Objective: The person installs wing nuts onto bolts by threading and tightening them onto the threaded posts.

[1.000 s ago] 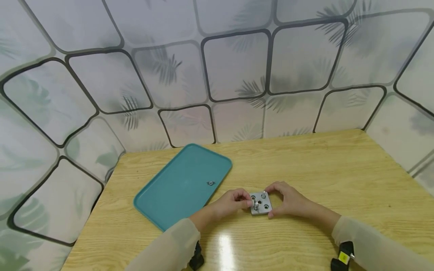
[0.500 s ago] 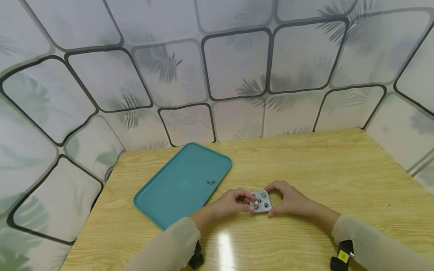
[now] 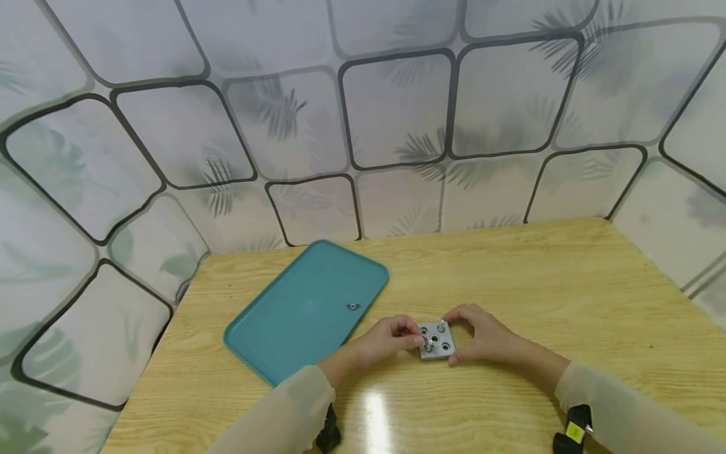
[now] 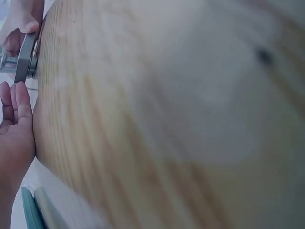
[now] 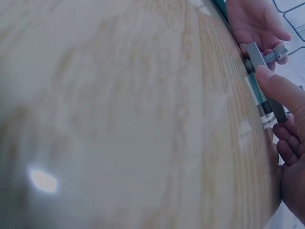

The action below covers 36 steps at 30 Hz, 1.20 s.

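Note:
A square grey metal plate (image 3: 443, 338) with several round holes lies low over the table, bolt heads showing under it in the wrist views. One bolt (image 5: 269, 57) stands up from its near left corner with a shiny nut (image 3: 429, 345) on it, the exact shape hard to make out. Another post (image 3: 441, 326) rises at the far corner. My left hand (image 3: 386, 339) has curled fingers, thumb and index at the nut's left side. My right hand (image 3: 482, 334) grips the plate by its right side, thumb (image 5: 274, 81) at the near edge and fingers at the far one.
A teal tray (image 3: 300, 309) lies to the left, close to my left forearm. On it, near the right edge, sits a small wing nut (image 3: 353, 306). The wooden table (image 3: 544, 277) ends at a patterned curtain (image 3: 397, 113) behind.
Half a second ago my left fingers reached further right over the nut; now they are drawn back to its left side. The right hand and the plate keep their place.

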Available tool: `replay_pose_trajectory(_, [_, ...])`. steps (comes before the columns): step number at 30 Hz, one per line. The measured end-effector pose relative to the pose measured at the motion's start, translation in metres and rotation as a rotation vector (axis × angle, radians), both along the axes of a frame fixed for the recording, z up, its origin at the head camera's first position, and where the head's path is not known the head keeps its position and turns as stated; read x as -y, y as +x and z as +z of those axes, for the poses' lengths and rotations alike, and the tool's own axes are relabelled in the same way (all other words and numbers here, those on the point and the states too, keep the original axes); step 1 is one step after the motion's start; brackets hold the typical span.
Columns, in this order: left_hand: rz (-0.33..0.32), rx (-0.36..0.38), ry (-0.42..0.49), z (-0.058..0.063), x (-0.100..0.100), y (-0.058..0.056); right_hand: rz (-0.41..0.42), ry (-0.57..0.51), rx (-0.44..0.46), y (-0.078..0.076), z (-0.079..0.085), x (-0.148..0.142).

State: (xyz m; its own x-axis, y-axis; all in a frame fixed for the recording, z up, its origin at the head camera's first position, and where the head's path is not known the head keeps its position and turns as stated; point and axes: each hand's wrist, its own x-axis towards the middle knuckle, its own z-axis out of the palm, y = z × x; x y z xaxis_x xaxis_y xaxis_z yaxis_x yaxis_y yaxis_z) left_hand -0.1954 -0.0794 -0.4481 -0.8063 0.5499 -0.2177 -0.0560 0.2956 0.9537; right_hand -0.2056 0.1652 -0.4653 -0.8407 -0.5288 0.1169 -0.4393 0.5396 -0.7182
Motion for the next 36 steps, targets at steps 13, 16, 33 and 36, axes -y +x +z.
replay_pose_trajectory(13, [-0.081, 0.005, 0.005, 0.0027, 0.0003, 0.002, -0.003, 0.0, 0.001, -0.0005, -0.003, -0.0013])
replay_pose_trajectory(16, [-0.071, -0.017, -0.017, 0.0031, -0.0002, 0.0025, -0.002, 0.003, -0.002, -0.0004, -0.0026, -0.0011])
replay_pose_trajectory(33, [-0.009, -0.019, -0.007, 0.0004, -0.0009, 0.0014, 0.011, -0.009, -0.013, -0.0013, -0.0029, -0.0012])
replay_pose_trajectory(36, [-0.001, -0.006, 0.007, -0.0006, -0.0004, 0.0007, 0.014, -0.01, -0.015, -0.0018, -0.003, -0.0013])
